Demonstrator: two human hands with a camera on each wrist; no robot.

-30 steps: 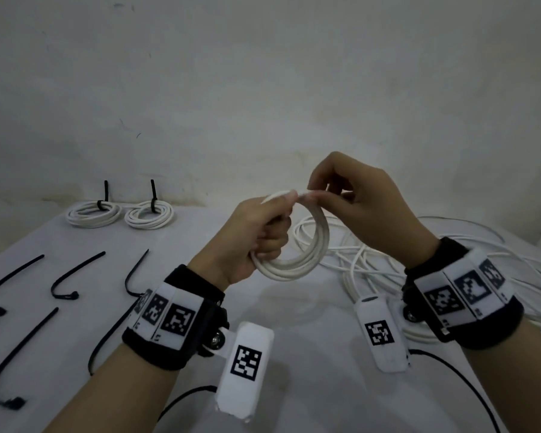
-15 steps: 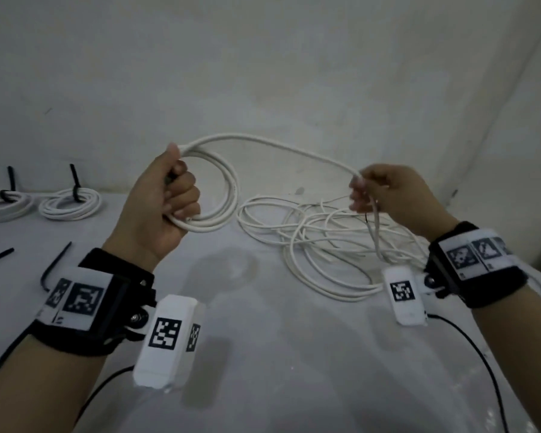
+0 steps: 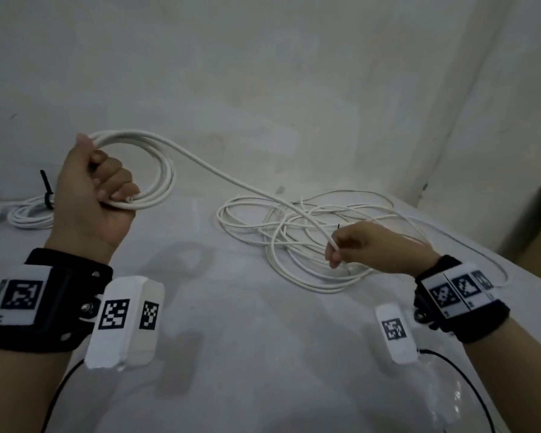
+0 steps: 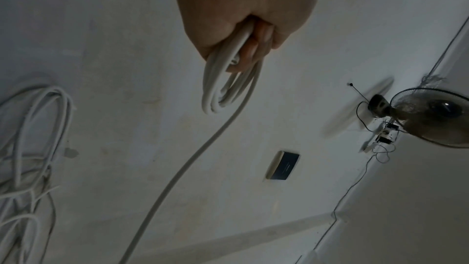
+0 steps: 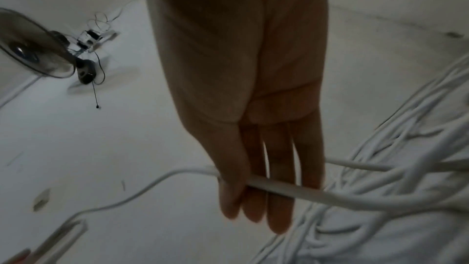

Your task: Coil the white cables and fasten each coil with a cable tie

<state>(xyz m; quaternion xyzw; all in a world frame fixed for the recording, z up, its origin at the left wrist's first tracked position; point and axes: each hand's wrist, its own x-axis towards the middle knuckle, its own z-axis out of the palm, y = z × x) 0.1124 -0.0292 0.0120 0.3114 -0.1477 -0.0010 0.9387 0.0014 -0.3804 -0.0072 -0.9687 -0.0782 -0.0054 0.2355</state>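
My left hand [image 3: 100, 189] is raised at the left and grips a small coil of white cable [image 3: 156, 179], its cut end poking out by the fingers; the left wrist view shows the coil [image 4: 223, 85] hanging from the closed fist [image 4: 243, 33]. One strand of cable [image 3: 231, 179] runs from the coil down to my right hand [image 3: 341, 248], which pinches it low over the table. In the right wrist view the cable [image 5: 279, 186] passes between thumb and fingers [image 5: 253, 198]. A loose tangle of white cable [image 3: 310, 239] lies on the table under the right hand.
Tied white coils [image 3: 28, 214] with a black cable tie [image 3: 46, 189] lie at the far left by the wall. The table edge [image 3: 512, 245] runs down the right side. A fan [image 4: 431, 115] is mounted on the wall above.
The hands have drawn apart: the right hand slid along the cable, down and to the right toward the tangle, while the left hand kept the coil raised. The view swung right.
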